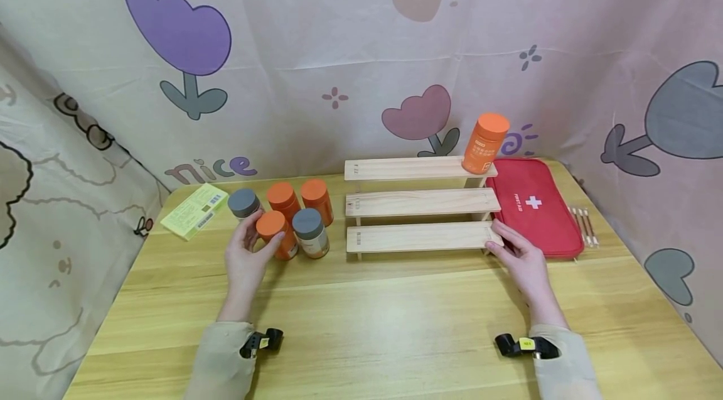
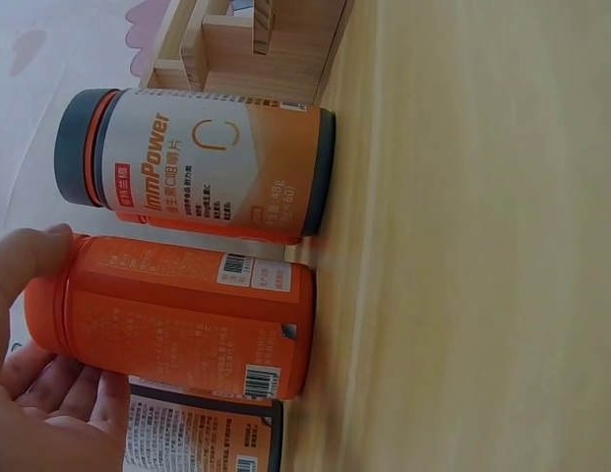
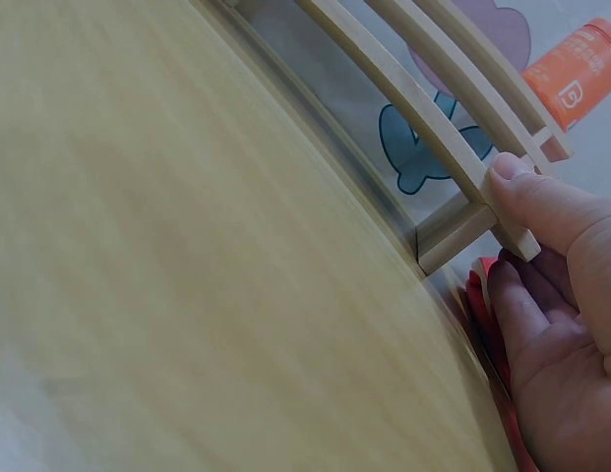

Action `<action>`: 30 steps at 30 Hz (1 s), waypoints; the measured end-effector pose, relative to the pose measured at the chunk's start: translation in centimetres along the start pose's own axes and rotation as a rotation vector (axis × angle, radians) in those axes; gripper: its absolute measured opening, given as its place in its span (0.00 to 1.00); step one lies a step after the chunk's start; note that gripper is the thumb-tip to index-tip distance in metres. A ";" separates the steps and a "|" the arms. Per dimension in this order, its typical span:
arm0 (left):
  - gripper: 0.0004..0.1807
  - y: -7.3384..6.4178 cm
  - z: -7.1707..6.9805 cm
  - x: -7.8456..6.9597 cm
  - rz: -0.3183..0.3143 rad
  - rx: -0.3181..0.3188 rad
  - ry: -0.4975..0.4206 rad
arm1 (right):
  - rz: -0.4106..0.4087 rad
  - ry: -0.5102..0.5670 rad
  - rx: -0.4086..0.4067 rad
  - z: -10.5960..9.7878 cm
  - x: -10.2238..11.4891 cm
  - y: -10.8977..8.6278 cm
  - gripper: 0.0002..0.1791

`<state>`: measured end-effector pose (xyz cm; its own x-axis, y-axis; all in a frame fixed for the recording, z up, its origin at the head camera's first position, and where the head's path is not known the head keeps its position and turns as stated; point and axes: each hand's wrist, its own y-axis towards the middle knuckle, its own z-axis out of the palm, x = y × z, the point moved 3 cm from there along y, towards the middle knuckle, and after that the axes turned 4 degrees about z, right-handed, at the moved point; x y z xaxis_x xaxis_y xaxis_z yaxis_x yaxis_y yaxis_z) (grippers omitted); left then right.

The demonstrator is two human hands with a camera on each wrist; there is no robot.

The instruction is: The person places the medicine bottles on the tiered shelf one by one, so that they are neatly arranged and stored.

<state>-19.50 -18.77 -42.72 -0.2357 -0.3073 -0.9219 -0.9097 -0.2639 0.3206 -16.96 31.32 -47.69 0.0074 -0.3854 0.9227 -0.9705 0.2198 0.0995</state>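
Note:
My left hand (image 1: pixel 244 262) holds an orange pill bottle (image 1: pixel 275 232) near its lid, thumb on one side and fingers on the other. In the left wrist view that bottle (image 2: pixel 187 315) stands upright beside a grey-lidded vitamin C bottle (image 2: pixel 202 162). Two more orange bottles and another grey-lidded one cluster around it. A three-tier wooden rack (image 1: pixel 420 238) occupies the table's middle. The right hand (image 1: pixel 525 262) pinches the right end of its lowest tier, the thumb on top of the board (image 3: pixel 423 108). One orange bottle (image 1: pixel 484 145) stands on the top tier's right end.
A red first aid pouch (image 1: pixel 545 230) lies right of the rack, close to my right hand, with several cotton swabs (image 1: pixel 584 227) beyond it. At the table's left rear lies a yellow-green box (image 1: pixel 194 210). A patterned cloth (image 1: pixel 316 29) hangs behind the table.

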 end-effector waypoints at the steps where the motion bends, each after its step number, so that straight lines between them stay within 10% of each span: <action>1: 0.31 0.0 0.0 -0.1 -0.003 -0.004 -0.003 | -0.001 0.001 0.000 0.0 0.0 0.0 0.28; 16: 0.31 0.4 -1.1 -1.9 -0.014 -0.093 -0.022 | 0.012 -0.009 0.000 0.1 0.2 0.0 0.29; 30: 0.32 3.0 -1.5 -11.1 0.122 -0.066 -0.050 | -0.006 0.010 0.001 0.0 0.2 -0.1 0.28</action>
<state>-19.12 -17.58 -31.22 -0.3614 -0.2954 -0.8844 -0.8491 -0.2876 0.4431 -16.87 31.24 -47.49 0.0156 -0.3774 0.9259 -0.9706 0.2168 0.1047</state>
